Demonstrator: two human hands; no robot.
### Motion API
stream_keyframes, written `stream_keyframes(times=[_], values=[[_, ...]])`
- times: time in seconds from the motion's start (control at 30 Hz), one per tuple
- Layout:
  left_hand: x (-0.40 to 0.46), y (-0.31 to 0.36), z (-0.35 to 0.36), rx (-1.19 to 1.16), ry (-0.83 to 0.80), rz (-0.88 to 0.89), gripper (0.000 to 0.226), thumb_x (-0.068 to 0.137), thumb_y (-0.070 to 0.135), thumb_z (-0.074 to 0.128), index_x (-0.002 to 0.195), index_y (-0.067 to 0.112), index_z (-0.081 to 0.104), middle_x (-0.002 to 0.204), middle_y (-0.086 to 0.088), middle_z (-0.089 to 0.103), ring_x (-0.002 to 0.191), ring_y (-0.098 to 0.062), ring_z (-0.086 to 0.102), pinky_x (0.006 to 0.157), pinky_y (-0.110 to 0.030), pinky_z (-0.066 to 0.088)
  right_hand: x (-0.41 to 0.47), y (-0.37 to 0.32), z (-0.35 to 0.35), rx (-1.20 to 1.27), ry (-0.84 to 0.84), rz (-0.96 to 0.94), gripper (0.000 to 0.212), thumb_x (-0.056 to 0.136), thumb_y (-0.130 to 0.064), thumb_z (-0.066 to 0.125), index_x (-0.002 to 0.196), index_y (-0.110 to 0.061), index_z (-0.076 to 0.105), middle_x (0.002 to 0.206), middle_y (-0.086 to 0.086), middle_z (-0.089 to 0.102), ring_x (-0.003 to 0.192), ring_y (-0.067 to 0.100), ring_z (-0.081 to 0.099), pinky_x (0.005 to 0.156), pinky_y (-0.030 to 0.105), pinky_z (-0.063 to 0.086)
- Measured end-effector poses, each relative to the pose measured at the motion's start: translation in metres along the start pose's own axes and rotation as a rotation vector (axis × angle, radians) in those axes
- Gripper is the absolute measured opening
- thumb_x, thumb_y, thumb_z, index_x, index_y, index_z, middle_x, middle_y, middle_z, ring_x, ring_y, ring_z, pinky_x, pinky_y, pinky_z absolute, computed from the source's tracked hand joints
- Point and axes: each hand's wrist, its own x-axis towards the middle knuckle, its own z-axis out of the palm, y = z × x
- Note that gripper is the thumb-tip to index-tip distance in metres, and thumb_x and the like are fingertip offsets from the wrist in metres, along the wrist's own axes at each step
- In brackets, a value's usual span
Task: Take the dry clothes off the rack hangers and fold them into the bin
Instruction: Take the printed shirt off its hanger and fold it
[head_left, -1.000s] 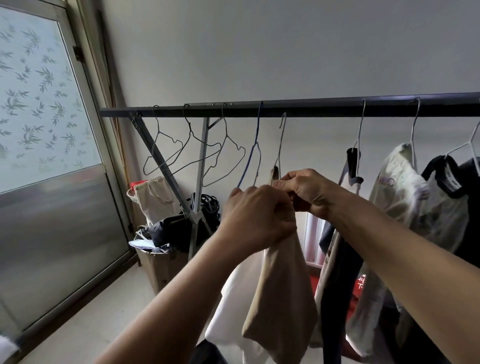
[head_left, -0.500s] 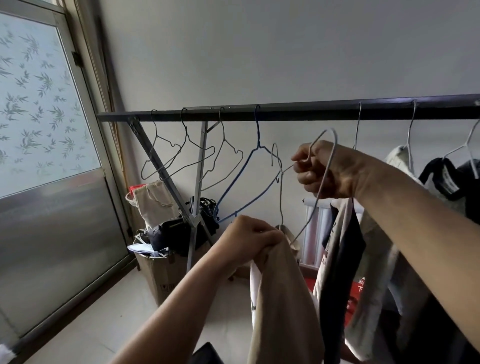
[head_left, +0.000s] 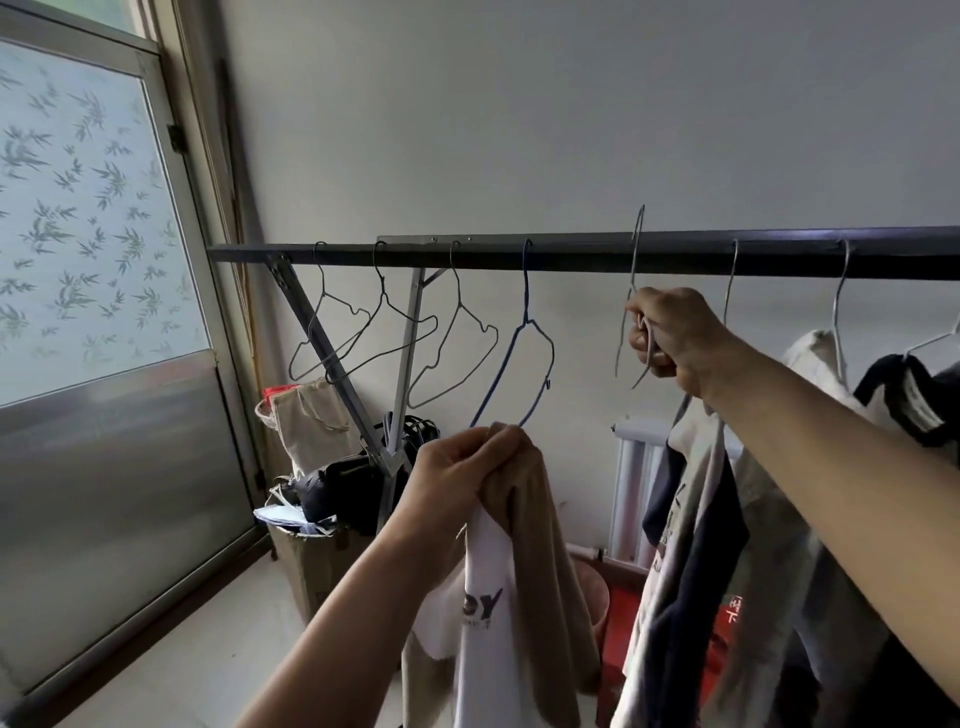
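Note:
A dark rack bar (head_left: 571, 257) runs across the view. My left hand (head_left: 467, 470) grips a bunch of clothes below the bar: a beige garment (head_left: 545, 561) and a white printed one (head_left: 483, 597). My right hand (head_left: 670, 338) grips a grey wire hanger (head_left: 635, 260) with its hook raised at the bar. Several empty hangers hang to the left, among them a blue one (head_left: 524, 358). Clothes on hangers (head_left: 691, 545) fill the rack's right side. No bin shows that I can tell apart.
A frosted glass door (head_left: 93, 291) stands at the left. A cardboard box (head_left: 311, 561) with bags and dark items sits behind the rack's diagonal legs (head_left: 332, 358). A white radiator (head_left: 631, 493) is on the back wall, a red object (head_left: 623, 623) low down.
The beige garment came off its hanger and dropped lower in my left hand. My right hand lifted the freed grey hanger up to the bar.

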Motion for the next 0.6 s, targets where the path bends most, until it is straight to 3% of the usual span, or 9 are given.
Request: stream_keyframes(times=[0.13,0.2,0.23,0.3,0.33,0.4,0.47,0.53,0.6], values=[[-0.005,0.014,-0.008,-0.024,-0.015,0.061,0.022,0.083,0.017,0.068,0.096,0.001,0.075,0.091,-0.02,0.072,0.079,-0.025,0.069,0.074,-0.031,0.058,0.006,0.018,0.009,-0.079,-0.016,0.06,0.025,0.091,-0.013,0.041,0.067,-0.017,0.037,0.057,0.008,0.034,0.031,0.012,0.022,0.039,0.016,0.016],[-0.006,0.018,-0.013,0.01,0.009,0.086,0.018,0.083,0.015,0.067,0.095,0.004,0.075,0.088,-0.017,0.073,0.078,-0.024,0.069,0.073,-0.031,0.058,0.006,0.026,0.011,-0.186,-0.011,0.042,0.023,0.092,-0.018,0.04,0.069,-0.015,0.039,0.059,0.01,0.038,0.036,0.014,0.028,0.043,0.019,0.021],[-0.007,0.021,-0.014,0.035,0.025,0.096,0.015,0.086,0.013,0.066,0.095,0.005,0.075,0.085,-0.014,0.073,0.076,-0.022,0.069,0.07,-0.029,0.059,0.005,0.028,0.01,-0.323,0.002,0.023,0.025,0.093,-0.027,0.04,0.073,-0.013,0.043,0.065,0.013,0.045,0.043,0.018,0.037,0.048,0.024,0.028],[-0.009,0.025,-0.018,0.074,0.047,0.112,0.013,0.091,0.01,0.063,0.097,0.007,0.074,0.081,-0.01,0.074,0.071,-0.018,0.069,0.064,-0.024,0.058,0.0,0.031,0.009,-0.761,0.107,-0.048,0.046,0.095,-0.05,0.036,0.099,-0.007,0.052,0.093,0.018,0.055,0.077,0.031,0.057,0.068,0.036,0.041],[-0.01,0.026,-0.02,0.088,0.05,0.12,0.013,0.092,0.009,0.062,0.098,0.007,0.074,0.079,-0.009,0.074,0.07,-0.016,0.07,0.061,-0.022,0.056,-0.006,0.031,0.01,-0.915,0.206,-0.15,0.053,0.097,-0.054,0.035,0.114,-0.006,0.049,0.108,0.019,0.054,0.095,0.036,0.057,0.077,0.04,0.042],[-0.012,0.029,-0.023,0.098,0.041,0.136,0.014,0.093,0.008,0.06,0.097,0.007,0.073,0.076,-0.006,0.074,0.066,-0.012,0.07,0.057,-0.019,0.054,-0.028,0.024,0.023,-0.865,0.304,-0.565,0.044,0.099,-0.046,0.043,0.121,-0.009,0.05,0.116,0.014,0.053,0.103,0.034,0.056,0.079,0.04,0.043],[-0.013,0.032,-0.026,0.096,0.02,0.155,0.015,0.094,0.006,0.058,0.098,0.007,0.073,0.076,-0.004,0.074,0.066,-0.011,0.07,0.057,-0.017,0.053,-0.054,0.014,0.042,-0.632,0.056,-0.818,0.027,0.097,-0.038,0.052,0.109,-0.015,0.058,0.105,0.004,0.058,0.093,0.021,0.058,0.075,0.034,0.047],[-0.016,0.036,-0.027,0.088,-0.009,0.17,0.018,0.094,0.005,0.056,0.102,0.007,0.072,0.078,-0.004,0.075,0.069,-0.011,0.07,0.058,-0.016,0.053,-0.071,0.011,0.065,-0.499,-0.356,-0.702,0.025,0.094,-0.037,0.058,0.112,-0.02,0.06,0.105,-0.003,0.062,0.093,0.01,0.059,0.075,0.025,0.049],[-0.019,0.04,-0.031,0.089,-0.029,0.168,0.022,0.095,0.002,0.054,0.104,0.01,0.073,0.082,-0.005,0.075,0.072,-0.012,0.072,0.059,-0.017,0.054,-0.077,0.015,0.083,-0.427,-0.543,-0.548,0.025,0.093,-0.033,0.061,0.115,-0.021,0.058,0.105,-0.003,0.063,0.094,0.012,0.062,0.078,0.029,0.055]])
